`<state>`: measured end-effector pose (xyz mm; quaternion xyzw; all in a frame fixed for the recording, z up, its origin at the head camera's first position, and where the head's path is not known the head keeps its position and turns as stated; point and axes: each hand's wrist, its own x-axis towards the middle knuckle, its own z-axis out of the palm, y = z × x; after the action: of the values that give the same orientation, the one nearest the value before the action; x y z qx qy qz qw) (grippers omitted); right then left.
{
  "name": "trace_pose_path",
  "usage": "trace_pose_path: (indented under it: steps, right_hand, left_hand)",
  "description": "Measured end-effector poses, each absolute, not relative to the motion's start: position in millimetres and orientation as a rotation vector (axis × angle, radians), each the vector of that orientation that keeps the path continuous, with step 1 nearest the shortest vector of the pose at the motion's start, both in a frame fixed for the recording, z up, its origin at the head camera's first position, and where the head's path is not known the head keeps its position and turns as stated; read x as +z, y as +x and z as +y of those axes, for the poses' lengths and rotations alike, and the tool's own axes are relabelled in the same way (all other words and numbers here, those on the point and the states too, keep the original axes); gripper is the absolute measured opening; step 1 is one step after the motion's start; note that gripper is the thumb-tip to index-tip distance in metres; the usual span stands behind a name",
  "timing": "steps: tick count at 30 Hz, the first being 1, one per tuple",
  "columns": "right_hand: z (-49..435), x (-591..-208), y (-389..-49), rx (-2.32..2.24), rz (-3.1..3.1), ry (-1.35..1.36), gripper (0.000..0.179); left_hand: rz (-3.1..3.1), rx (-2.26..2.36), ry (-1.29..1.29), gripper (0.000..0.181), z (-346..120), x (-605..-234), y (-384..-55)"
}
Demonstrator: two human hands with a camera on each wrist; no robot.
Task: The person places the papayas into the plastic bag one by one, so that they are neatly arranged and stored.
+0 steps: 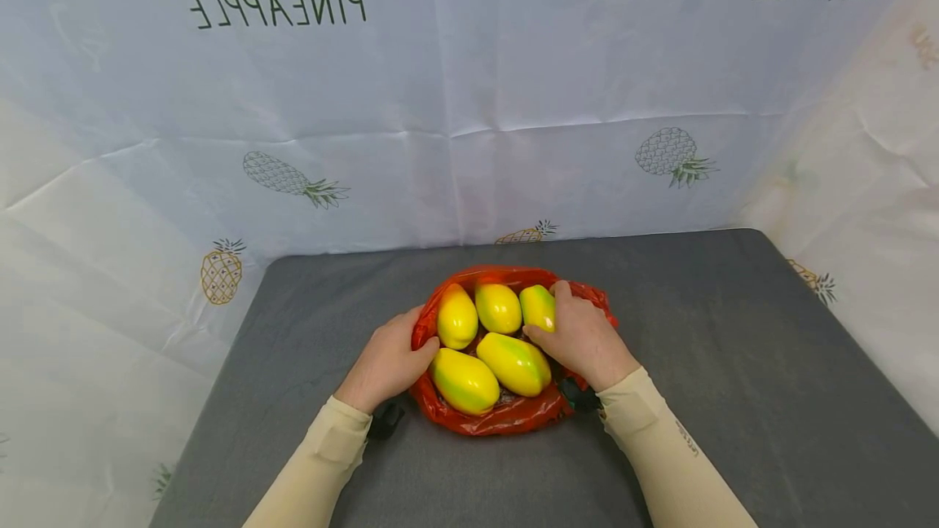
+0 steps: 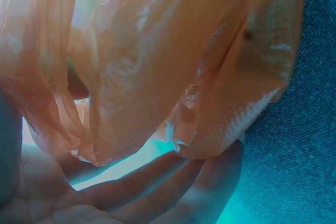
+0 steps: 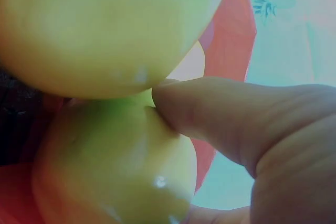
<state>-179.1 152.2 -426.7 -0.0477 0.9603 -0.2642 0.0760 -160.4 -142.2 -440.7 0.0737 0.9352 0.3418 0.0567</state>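
A red plastic bag (image 1: 506, 426) lies wide open on the table, with several glossy yellow-green mango-like fruits (image 1: 465, 381) inside. At its left side my left hand (image 1: 392, 353) holds the rim, thumb over the edge beside a fruit. The left wrist view shows that hand's fingers (image 2: 152, 187) under the bag's crinkled plastic. My right hand (image 1: 583, 332) reaches into the right side and grips the far right fruit (image 1: 538, 305) between thumb and fingers. In the right wrist view the thumb (image 3: 210, 106) presses on this fruit (image 3: 115, 156), while another fruit (image 3: 105, 30) fills the upper part.
The bag stands on a grey cloth-covered table (image 1: 719, 349). Behind and beside it hangs a white sheet (image 1: 469, 63) printed with pineapples and mirrored lettering. Dark wrist devices (image 1: 385, 420) sit under both wrists, close to the bag.
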Motion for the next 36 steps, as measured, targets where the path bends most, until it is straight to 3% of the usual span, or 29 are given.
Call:
trace_pose_path:
  steps: [26,30,36]
  right_hand:
    - [153,-428,-181,-0.724,2.873,-0.138,0.080]
    - [156,-424,-178,-0.728,2.895,-0.162,0.083]
    - [173,-416,-158,-0.867,2.978,-0.320,0.070]
  left_hand:
    - [2.836,1.066,0.188,0.044,-139,-443,-162]
    - [2.817,1.090,0.164,0.056,-139,-444,-162]
    - [2.758,1.084,0.043,0.093,-147,-444,-158]
